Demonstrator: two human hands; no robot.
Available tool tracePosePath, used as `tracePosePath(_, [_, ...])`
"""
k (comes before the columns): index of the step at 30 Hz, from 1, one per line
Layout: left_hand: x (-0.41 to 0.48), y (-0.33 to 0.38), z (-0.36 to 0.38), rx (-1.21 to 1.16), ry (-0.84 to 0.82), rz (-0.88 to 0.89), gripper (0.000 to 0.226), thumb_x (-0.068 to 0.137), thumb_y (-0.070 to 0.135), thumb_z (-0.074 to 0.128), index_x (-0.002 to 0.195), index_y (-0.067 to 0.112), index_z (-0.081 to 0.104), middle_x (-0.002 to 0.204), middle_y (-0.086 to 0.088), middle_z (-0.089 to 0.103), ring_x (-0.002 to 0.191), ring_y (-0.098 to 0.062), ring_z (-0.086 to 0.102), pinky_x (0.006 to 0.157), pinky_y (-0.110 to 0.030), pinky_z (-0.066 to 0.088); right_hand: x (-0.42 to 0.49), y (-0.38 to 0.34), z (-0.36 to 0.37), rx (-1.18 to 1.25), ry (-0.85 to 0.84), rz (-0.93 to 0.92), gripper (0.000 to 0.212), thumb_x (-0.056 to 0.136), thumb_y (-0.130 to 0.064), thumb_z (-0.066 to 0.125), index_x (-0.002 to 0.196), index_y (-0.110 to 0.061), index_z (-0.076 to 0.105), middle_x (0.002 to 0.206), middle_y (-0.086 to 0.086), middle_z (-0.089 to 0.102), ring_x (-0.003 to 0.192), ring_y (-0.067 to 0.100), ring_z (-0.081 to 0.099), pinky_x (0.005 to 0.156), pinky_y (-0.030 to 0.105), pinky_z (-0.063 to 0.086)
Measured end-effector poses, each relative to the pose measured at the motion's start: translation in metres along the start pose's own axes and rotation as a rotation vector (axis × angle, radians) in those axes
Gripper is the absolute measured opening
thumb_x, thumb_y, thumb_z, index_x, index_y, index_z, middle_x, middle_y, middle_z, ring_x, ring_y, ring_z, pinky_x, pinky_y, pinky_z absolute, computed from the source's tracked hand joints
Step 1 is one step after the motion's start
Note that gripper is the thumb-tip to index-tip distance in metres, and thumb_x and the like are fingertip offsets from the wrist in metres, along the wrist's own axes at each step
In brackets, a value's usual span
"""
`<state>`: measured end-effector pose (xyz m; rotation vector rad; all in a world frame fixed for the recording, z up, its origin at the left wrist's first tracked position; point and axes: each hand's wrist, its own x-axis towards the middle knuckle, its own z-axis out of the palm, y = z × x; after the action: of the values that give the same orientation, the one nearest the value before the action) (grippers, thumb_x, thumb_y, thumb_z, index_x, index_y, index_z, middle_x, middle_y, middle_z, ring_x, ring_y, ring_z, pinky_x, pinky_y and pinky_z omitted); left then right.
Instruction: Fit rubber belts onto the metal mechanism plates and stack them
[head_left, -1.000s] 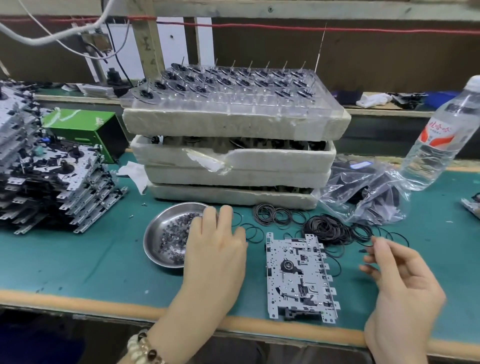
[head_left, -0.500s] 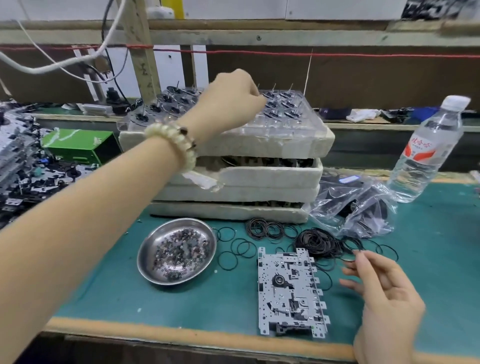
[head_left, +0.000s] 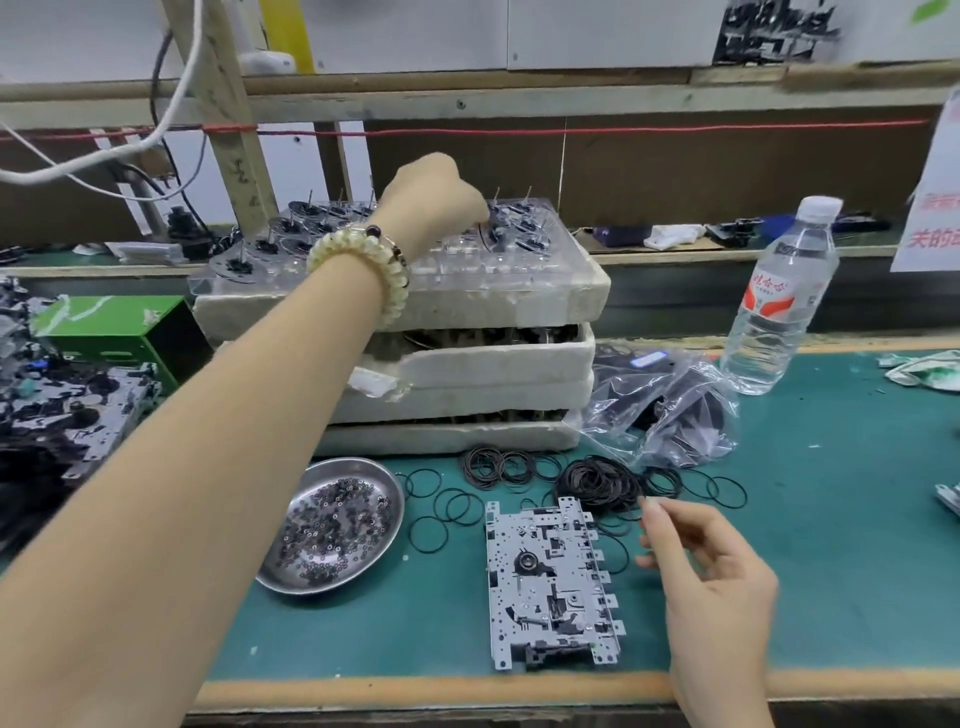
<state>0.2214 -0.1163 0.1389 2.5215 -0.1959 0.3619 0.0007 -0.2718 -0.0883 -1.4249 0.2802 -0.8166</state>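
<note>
A metal mechanism plate (head_left: 545, 587) lies flat near the front edge of the green bench. Behind it, loose black rubber belts (head_left: 597, 483) lie in a heap and singly. My left hand (head_left: 431, 202) reaches far out over the clear plastic tray (head_left: 467, 265) on top of the foam stack; its fingers curl down round a black wheel part with a pin (head_left: 497, 226), fingertips hidden. My right hand (head_left: 711, 587) hovers right of the plate, fingers loosely curled, its index tip near the belt heap. I see nothing in it.
A steel dish (head_left: 387, 483) of small washers sits left of the plate. Stacked foam trays (head_left: 467, 364) stand behind. Finished plates (head_left: 67, 405) are piled at far left by a green box (head_left: 119, 327). A plastic bag (head_left: 670, 410) and water bottle (head_left: 779, 312) stand right.
My left hand rose from beside the dish and reached out to the top tray, then moved right along it. My right hand stayed near the belts. The view tilted upward.
</note>
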Motion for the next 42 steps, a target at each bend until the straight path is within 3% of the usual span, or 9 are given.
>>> tracePosePath(5, [-0.064, 0.004, -0.032, -0.286, 0.145, 0.079, 0.032, 0.097, 0.029, 0.061, 0.072, 0.013, 0.053, 0.059, -0.003, 0.045, 0.053, -0.015, 0.037, 0.037, -0.008, 0.031, 0.005, -0.010, 0.001, 0.168, 0.031, 0.091, 0.008, 0.081, -0.018, 0.070, 0.075, -0.019, 0.075, 0.070, -0.002, 0.066, 0.065, 0.011, 0.057, 0.055, 0.021, 0.050])
tracePosePath(7, [-0.110, -0.007, -0.027, -0.442, 0.154, 0.108, 0.036, 0.095, 0.035, 0.065, 0.073, 0.006, 0.066, 0.062, -0.004, 0.050, 0.054, -0.016, 0.040, 0.043, -0.006, 0.035, 0.011, -0.021, 0.001, 0.278, 0.033, 0.183, 0.011, 0.080, -0.014, 0.069, 0.070, -0.016, 0.074, 0.070, 0.001, 0.062, 0.067, 0.013, 0.054, 0.056, 0.023, 0.047])
tracePosePath(10, [-0.181, -0.026, 0.002, -0.610, 0.001, 0.036, 0.026, 0.088, 0.044, 0.067, 0.075, 0.024, 0.077, 0.053, 0.012, 0.054, 0.046, -0.006, 0.042, 0.052, -0.019, 0.037, 0.018, -0.049, 0.001, 0.429, -0.106, 0.263, 0.008, 0.073, -0.022, 0.068, 0.068, -0.019, 0.074, 0.075, -0.001, 0.063, 0.069, 0.011, 0.055, 0.059, 0.022, 0.047])
tracePosePath(14, [-0.237, -0.042, 0.043, -0.741, -0.221, -0.133, 0.020, 0.083, 0.043, 0.068, 0.070, 0.028, 0.075, 0.048, 0.018, 0.050, 0.038, 0.002, 0.038, 0.040, -0.008, 0.029, 0.015, -0.080, 0.002, 0.510, -0.347, 0.285, 0.011, 0.065, -0.030, 0.072, 0.071, -0.020, 0.074, 0.081, -0.004, 0.066, 0.074, 0.009, 0.060, 0.063, 0.021, 0.052])
tracePosePath(25, [-0.253, -0.045, 0.061, -0.950, -0.239, -0.290, 0.034, 0.081, 0.033, 0.072, 0.049, 0.025, 0.063, 0.046, 0.017, 0.040, 0.042, 0.001, 0.037, 0.044, -0.006, 0.030, 0.000, -0.081, 0.003, 0.105, -0.452, 0.154, 0.023, 0.060, -0.020, 0.078, 0.055, -0.004, 0.062, 0.073, 0.003, 0.061, 0.075, 0.012, 0.057, 0.067, 0.017, 0.046])
tracePosePath(33, [-0.253, -0.049, 0.064, -0.969, -0.211, -0.201, 0.030, 0.082, 0.031, 0.074, 0.053, 0.025, 0.069, 0.044, 0.017, 0.044, 0.041, 0.001, 0.040, 0.046, -0.004, 0.031, -0.001, -0.077, 0.005, -0.284, -0.292, -0.253, 0.020, 0.074, -0.015, 0.078, 0.061, -0.027, 0.070, 0.078, -0.005, 0.065, 0.071, 0.011, 0.061, 0.058, 0.018, 0.048])
tracePosePath(36, [-0.253, -0.054, 0.067, -0.938, -0.243, -0.100, 0.023, 0.079, 0.048, 0.078, 0.073, 0.026, 0.076, 0.061, -0.002, 0.061, 0.056, -0.003, 0.047, 0.058, -0.013, 0.041, 0.007, -0.077, 0.004, -0.205, -0.311, -0.064, 0.014, 0.073, -0.012, 0.082, 0.066, -0.022, 0.074, 0.077, -0.004, 0.067, 0.064, 0.010, 0.060, 0.051, 0.025, 0.049])
tracePosePath(38, [-0.255, -0.059, 0.075, -0.840, -0.265, -0.013, 0.029, 0.078, 0.060, 0.068, 0.083, 0.032, 0.075, 0.080, -0.019, 0.062, 0.067, -0.026, 0.049, 0.069, -0.038, 0.046, 0.018, -0.075, 0.002, -0.036, -0.462, 0.256, 0.007, 0.067, -0.022, 0.078, 0.071, -0.016, 0.076, 0.075, -0.001, 0.068, 0.065, 0.012, 0.058, 0.045, 0.023, 0.044])
tracePosePath(42, [-0.254, -0.069, 0.086, -0.679, -0.110, 0.177, 0.024, 0.089, 0.055, 0.052, 0.089, 0.037, 0.068, 0.074, 0.017, 0.055, 0.066, -0.003, 0.042, 0.065, -0.017, 0.034, 0.040, -0.071, -0.009, 0.227, -0.834, 0.716, 0.026, 0.065, -0.016, 0.079, 0.087, -0.005, 0.075, 0.083, 0.003, 0.064, 0.070, 0.015, 0.056, 0.047, 0.023, 0.038])
